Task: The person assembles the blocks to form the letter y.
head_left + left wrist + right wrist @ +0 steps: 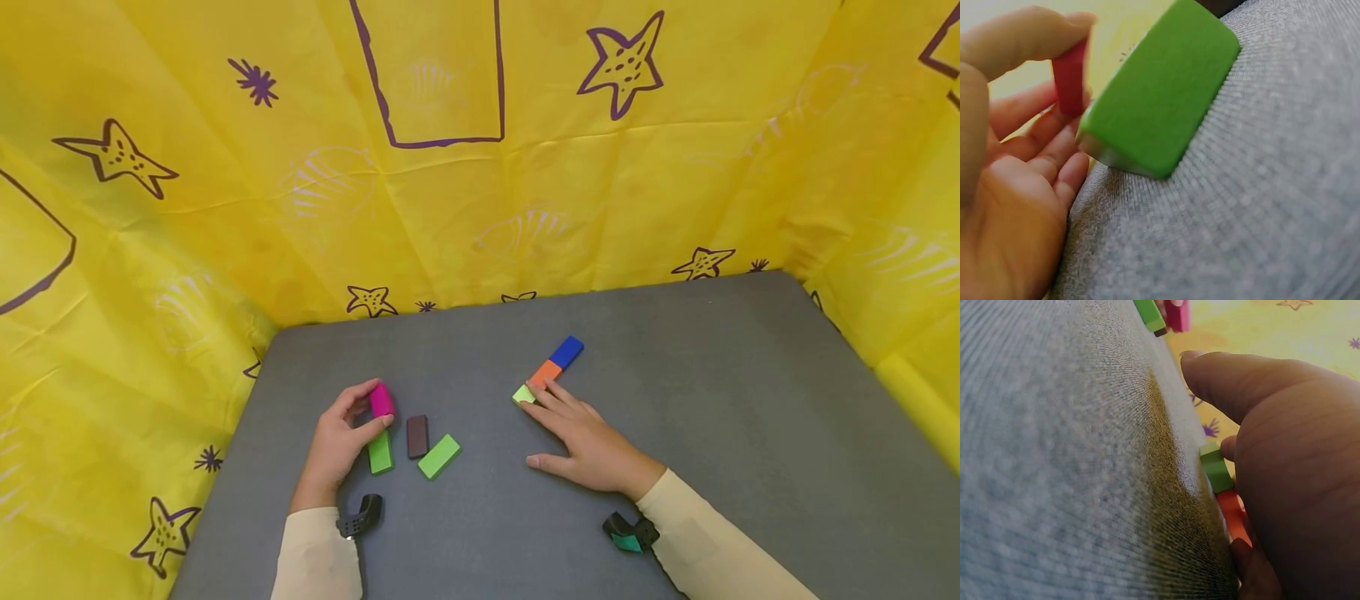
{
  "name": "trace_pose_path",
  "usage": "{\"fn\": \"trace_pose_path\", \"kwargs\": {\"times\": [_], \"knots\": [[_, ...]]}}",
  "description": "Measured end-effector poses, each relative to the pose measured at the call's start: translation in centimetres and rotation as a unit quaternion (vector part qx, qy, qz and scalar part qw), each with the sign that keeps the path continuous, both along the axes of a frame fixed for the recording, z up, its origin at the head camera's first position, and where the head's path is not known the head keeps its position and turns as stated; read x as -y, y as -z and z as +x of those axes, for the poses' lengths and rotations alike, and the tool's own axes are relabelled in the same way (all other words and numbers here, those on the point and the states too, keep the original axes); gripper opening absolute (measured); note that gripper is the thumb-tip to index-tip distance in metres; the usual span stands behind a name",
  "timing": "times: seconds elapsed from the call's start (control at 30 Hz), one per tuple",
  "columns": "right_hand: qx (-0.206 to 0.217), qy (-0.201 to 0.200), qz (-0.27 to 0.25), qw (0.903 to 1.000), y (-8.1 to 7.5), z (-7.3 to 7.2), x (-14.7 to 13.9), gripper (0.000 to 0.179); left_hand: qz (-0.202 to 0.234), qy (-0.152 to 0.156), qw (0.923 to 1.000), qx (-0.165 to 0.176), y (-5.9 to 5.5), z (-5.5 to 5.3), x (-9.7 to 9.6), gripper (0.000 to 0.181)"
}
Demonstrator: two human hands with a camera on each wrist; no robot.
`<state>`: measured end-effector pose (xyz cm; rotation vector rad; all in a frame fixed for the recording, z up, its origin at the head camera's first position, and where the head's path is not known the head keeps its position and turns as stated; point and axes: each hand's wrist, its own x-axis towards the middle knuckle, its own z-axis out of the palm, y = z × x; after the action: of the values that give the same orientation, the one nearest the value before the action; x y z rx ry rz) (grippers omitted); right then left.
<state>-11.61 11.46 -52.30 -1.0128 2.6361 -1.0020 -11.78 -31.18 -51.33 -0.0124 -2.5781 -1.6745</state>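
Observation:
My left hand [337,442] pinches a pink block [382,400] between thumb and fingers, at the far end of a green block [381,455]. In the left wrist view the pink block [1070,81] is held upright beyond the large green block [1163,87], which lies on the cloth. My right hand [592,442] is spread low over the table, fingers extended and thumb out to the side. Its fingertips lie at a light green block [522,395] and an orange block [545,374]. A blue block [567,352] continues that slanting row end to end.
A dark brown block [417,437] and another green block [439,457] lie just right of the left hand. Grey cloth covers the table [480,517]. Yellow patterned curtains [450,217] rise along its back and sides. Each wrist wears a black camera mount.

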Motion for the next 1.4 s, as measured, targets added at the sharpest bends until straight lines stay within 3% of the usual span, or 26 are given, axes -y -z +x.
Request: {"fn": "trace_pose_path", "kwargs": {"times": [0.2,0.33,0.47,0.83,1.03,1.4], "knots": [[0.0,-0.001,0.0,1.0,0.0,0.0,-0.1,0.08,0.114,-0.041,0.9925,-0.017,0.2,-0.1,-0.2,0.055],[-0.001,0.0,-0.001,1.0,0.0,0.0,0.0,0.08,0.177,-0.081,0.9798,-0.047,0.1,-0.2,-0.5,0.043],[-0.005,0.0,0.0,1.0,0.2,0.0,0.0,0.08,0.216,-0.096,0.9686,-0.077,0.2,-0.3,-0.7,0.038],[-0.011,0.006,0.003,0.9999,0.3,0.0,0.0,0.082,0.201,-0.1,0.9713,-0.08,0.1,-0.7,-1.2,0.038],[-0.019,0.004,0.003,0.9998,0.2,0.1,0.1,0.083,0.187,-0.085,0.9758,-0.076,-0.1,-0.7,-1.6,0.042],[-0.019,0.004,-0.004,0.9998,0.3,0.0,0.0,0.086,0.191,-0.083,0.9747,-0.081,-0.5,-0.7,-2.2,0.044]]}}
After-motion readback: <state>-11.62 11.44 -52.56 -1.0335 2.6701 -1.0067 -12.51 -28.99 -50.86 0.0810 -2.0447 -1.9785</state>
